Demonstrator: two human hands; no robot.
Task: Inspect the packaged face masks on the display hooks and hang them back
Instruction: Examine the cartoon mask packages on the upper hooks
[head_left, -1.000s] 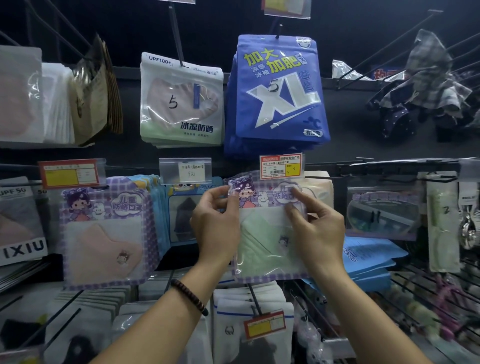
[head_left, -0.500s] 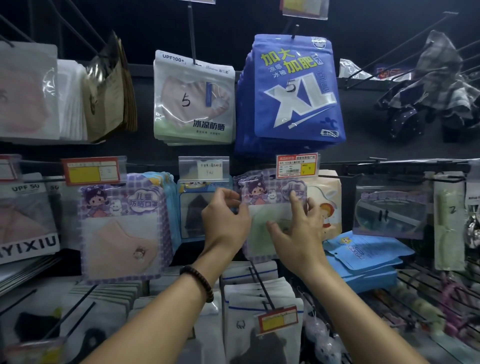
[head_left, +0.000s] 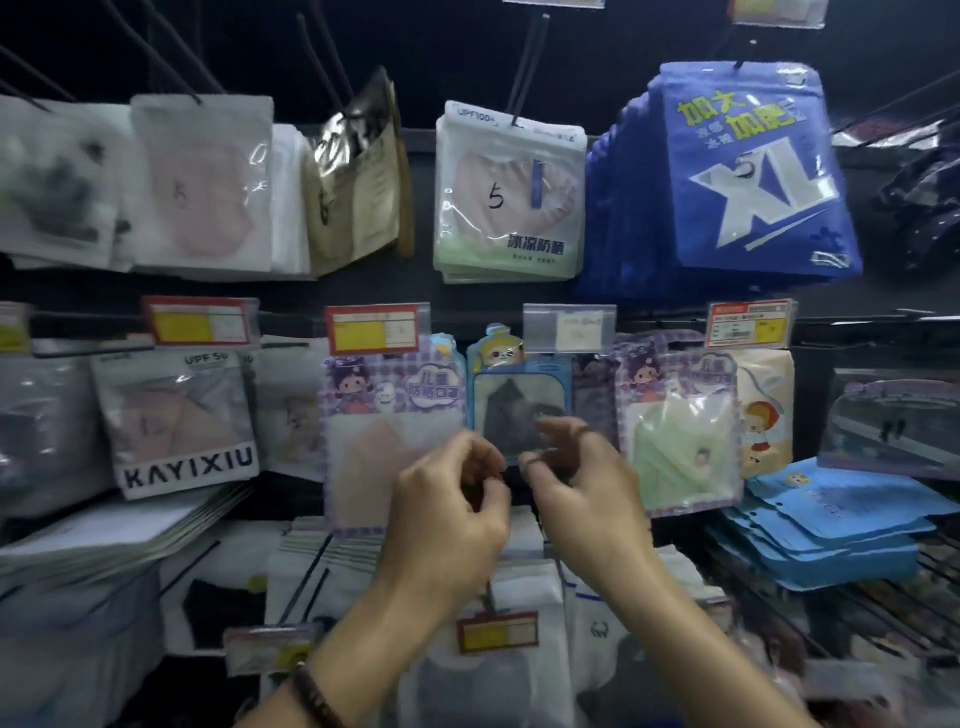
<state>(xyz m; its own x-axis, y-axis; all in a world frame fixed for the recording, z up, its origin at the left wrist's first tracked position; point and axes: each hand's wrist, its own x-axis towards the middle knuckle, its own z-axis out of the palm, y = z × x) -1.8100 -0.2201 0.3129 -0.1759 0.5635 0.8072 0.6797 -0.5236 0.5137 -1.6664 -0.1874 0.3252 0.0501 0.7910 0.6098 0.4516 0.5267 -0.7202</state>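
Note:
The purple-checked pack with a green mask hangs on its hook under an orange price tag, and no hand touches it. Left of it hangs a blue-framed pack with a dark mask. My left hand and my right hand are raised side by side at that pack's lower edge. Their fingers are loosely curled, and I see nothing held in them. Further left hangs a purple-checked pack with a pink mask.
Above hang a green-white mask pack marked 5 and blue XL packs. White packs on hooks fill the row below the hands. Blue packs lie stacked at the right. KAYIXIU packs hang at the left.
Both hands have let go of the green-mask pack, which now hangs on its hook, and have moved left in front of the blue-framed pack. The view has shifted left.

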